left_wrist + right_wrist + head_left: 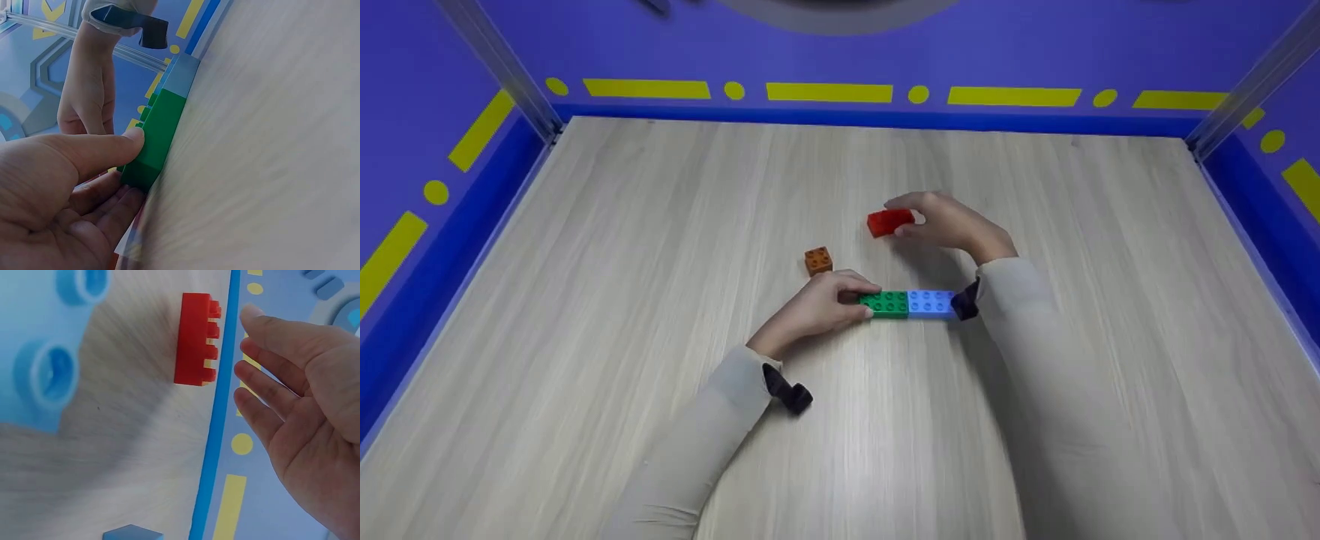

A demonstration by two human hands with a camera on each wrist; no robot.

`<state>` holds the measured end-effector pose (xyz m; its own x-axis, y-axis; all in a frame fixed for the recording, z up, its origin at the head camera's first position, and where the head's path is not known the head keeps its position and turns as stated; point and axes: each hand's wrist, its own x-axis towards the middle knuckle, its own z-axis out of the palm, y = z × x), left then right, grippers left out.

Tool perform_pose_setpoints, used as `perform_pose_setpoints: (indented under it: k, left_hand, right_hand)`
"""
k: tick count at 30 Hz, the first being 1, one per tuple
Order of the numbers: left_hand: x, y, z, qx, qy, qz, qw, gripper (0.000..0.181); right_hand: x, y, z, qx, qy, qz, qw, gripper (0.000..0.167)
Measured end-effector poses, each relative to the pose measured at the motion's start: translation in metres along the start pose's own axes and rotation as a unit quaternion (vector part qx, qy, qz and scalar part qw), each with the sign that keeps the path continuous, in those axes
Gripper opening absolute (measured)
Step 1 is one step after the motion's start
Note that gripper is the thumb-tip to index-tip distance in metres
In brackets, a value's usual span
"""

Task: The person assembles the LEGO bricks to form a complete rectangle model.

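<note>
Thumb and fingers of my left hand (826,304) pinch the left end of a green toy brick (894,303), one on each long side. End to end with it, touching, lies a light blue brick (928,302); its right end is partly covered by the camera on my right wrist. Further back, a red brick (884,223) rests on the table. Over it hovers my right hand (949,223), fingers spread; the right wrist view shows a gap between the fingertips (252,312) and the red brick (194,340). Just behind my left hand sits a small orange brick (818,259).
All the bricks lie on a pale wood-grain table (660,225). Blue panels (825,56) with yellow dashes and dots enclose its back and sides, joined by metal posts (514,64) at the corners. My right forearm (1057,375) extends over the table's right half.
</note>
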<state>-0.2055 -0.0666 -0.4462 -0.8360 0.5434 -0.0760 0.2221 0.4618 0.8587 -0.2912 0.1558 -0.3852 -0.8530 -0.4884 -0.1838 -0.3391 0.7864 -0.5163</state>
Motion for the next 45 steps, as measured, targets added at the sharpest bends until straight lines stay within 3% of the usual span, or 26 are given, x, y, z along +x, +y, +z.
perform_pose_setpoints:
  k: [17,31,45]
  left_hand:
    - [0.0,0.0,0.0,-0.003,-0.002,-0.005,1.0,0.036]
    - [-0.001,0.001,-0.001,-0.005,0.0,-0.003,1.0,0.036]
    - [-0.001,0.0,-0.002,-0.005,-0.003,-0.002,1.0,0.036]
  right_hand:
    - [0.009,0.004,0.005,-0.008,-0.016,0.055,0.9984,0.048]
    - [0.015,0.004,0.007,-0.027,-0.005,0.044,0.9987,0.044]
    - [0.013,0.002,0.006,-0.015,-0.011,0.078,0.9968,0.043]
